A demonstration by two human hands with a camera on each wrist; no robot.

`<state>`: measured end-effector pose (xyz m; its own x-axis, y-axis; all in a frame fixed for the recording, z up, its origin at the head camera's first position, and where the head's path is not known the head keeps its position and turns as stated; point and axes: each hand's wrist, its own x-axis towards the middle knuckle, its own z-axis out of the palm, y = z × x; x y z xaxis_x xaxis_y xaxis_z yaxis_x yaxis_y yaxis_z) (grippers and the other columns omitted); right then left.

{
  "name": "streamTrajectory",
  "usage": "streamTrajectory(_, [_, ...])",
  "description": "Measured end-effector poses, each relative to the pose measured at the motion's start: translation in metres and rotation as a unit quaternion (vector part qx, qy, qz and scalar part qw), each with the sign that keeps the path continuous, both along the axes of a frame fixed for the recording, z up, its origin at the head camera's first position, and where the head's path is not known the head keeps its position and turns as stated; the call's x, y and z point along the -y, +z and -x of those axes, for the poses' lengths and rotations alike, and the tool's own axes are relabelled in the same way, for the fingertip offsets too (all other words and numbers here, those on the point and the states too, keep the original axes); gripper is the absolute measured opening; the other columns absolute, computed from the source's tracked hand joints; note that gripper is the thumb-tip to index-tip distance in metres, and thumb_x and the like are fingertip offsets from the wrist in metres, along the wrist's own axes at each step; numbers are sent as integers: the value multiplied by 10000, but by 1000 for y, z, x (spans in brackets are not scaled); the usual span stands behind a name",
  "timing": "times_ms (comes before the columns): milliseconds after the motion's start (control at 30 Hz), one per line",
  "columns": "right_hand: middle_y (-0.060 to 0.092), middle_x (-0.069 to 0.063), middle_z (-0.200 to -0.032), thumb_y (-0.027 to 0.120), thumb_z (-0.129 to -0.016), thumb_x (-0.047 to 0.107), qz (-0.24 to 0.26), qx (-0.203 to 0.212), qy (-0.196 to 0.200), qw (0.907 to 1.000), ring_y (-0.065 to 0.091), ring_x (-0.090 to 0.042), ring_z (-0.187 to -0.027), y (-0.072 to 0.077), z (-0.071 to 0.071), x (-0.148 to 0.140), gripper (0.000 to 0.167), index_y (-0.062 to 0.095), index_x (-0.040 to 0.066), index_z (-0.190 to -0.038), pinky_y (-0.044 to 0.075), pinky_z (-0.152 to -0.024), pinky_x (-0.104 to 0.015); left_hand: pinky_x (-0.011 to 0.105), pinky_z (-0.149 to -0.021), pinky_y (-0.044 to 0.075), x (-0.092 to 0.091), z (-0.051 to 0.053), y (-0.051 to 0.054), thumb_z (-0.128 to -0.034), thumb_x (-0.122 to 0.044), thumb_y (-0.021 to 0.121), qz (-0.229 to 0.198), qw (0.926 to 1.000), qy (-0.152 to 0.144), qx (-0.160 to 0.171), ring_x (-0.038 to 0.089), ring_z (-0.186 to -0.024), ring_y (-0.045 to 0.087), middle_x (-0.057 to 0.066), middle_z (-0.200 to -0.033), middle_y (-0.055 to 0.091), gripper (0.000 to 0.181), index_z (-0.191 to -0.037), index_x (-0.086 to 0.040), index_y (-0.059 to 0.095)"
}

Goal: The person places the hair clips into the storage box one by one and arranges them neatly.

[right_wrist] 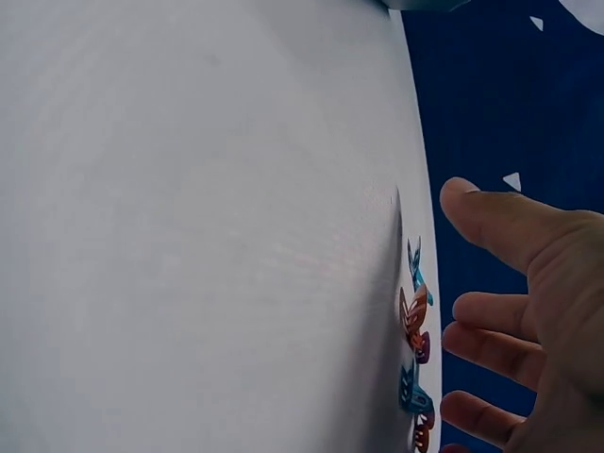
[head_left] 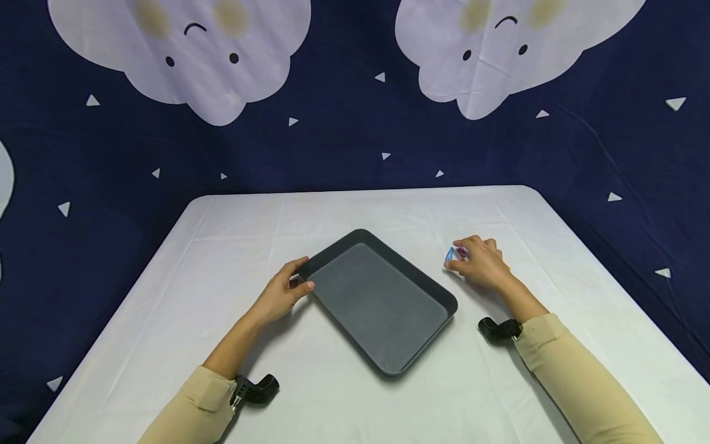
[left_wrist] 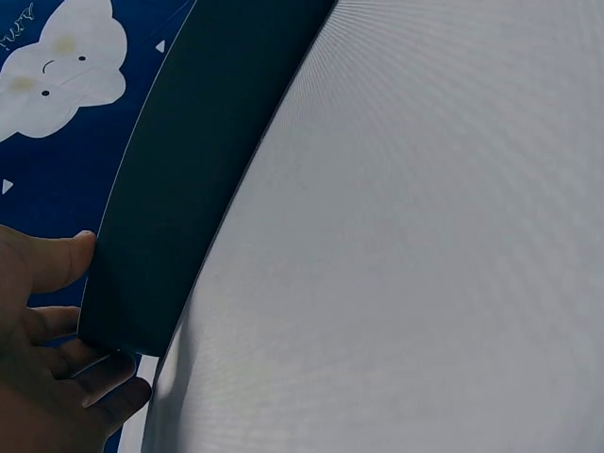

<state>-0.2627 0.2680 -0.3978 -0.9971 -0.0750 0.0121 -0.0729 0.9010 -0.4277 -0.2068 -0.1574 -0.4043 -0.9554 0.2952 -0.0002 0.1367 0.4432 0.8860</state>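
Grey tray [head_left: 383,302]: set at the middle of the white tablecloth [head_left: 344,413], turned diagonally, between the two hands.
Left hand [head_left: 280,295]: the tray's left corner is gripped, with the thumb at the rim and the other fingers curled below it.
Right hand [head_left: 481,262]: thumb and fingers are held apart, just over the coloured pieces; whether they are touched cannot be told.
Coloured pieces [right_wrist: 413,316]: blue, orange and dark red, seen to the right of the tray; any marking is too small to be read.
Lettering [left_wrist: 16,26]: script is printed on the navy backdrop [head_left: 344,154], cut by the left wrist view's edge and not surely legible.
Backdrop print: white clouds with faces and small triangles are shown.
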Motion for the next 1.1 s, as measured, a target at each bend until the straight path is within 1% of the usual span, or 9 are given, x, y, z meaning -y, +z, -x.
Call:
streamTrajectory(133, [430,-166,-1395,659,-825,470,-75,130,-27,9999,303,-443,-1227,-1,2,0,674,485,97,-1358,342,-874,-682,475,-981,453,0,-1,0,-945,-147,567,-71,10000,-11,23,447,-1263,449,290,-1448,347,647,-1488,-50,229])
streamTrajectory(267, [412,-159,-1413,656,-828,476,-131,226,-46,9996,294,-452,-1231,-2,4,-2,680,473,107,-1369,333,-822,-743,470,-988,449,-1,-1,1,-945,-137,565,-110,9999,9,49,439,-1261,455,292,-1430,372,647,-1488,-46,226])
streamTrajectory(400, [409,-150,-1421,661,-823,478,-160,175,-41,9997,296,-461,-1231,-5,6,-3,664,488,122,-1356,316,-800,-773,471,-996,442,-1,-2,0,-945,-145,565,-74,9999,71,91,436,-1259,458,287,-1430,373,644,-1490,-62,231])
streamTrajectory(533, [429,-153,-1403,671,-816,462,-157,59,23,9999,305,-457,-1221,-8,8,-3,637,514,118,-1329,321,-852,-736,479,-1002,435,-2,-2,0,-947,-157,564,-42,9999,102,126,437,-1260,456,283,-1434,368,643,-1492,-74,232])
streamTrajectory(633, [434,-162,-1394,670,-818,449,-171,13,77,9998,306,-455,-1218,-9,10,-4,627,520,107,-1322,317,-899,-688,481,-1005,432,-2,-3,0,-948,-160,562,-28,9999,107,123,441,-1263,450,281,-1437,363,642,-1492,-77,232])
streamTrajectory(733, [433,-172,-1392,668,-820,438,-186,5,98,9998,301,-457,-1221,-10,11,-3,625,520,97,-1322,300,-925,-665,485,-1011,425,-1,-4,0,-948,-161,561,-17,9999,100,120,443,-1276,434,276,-1449,346,640,-1492,-79,232])
streamTrajectory(967, [433,-169,-1389,675,-815,435,-171,55,17,9998,293,-457,-1221,-10,11,-3,625,525,97,-1318,295,-906,-700,488,-1016,420,-3,-7,1,-949,-146,556,-120,9997,24,210,445,-1295,409,279,-1463,316,646,-1494,-73,216])
streamTrajectory(1100, [434,-171,-1386,671,-819,429,-172,58,42,9998,285,-450,-1226,-10,11,-2,619,527,87,-1315,282,-927,-676,476,-1014,425,-5,-9,2,-951,-147,555,-163,9994,10,292,444,-1298,408,275,-1463,314,654,-1498,-79,204])
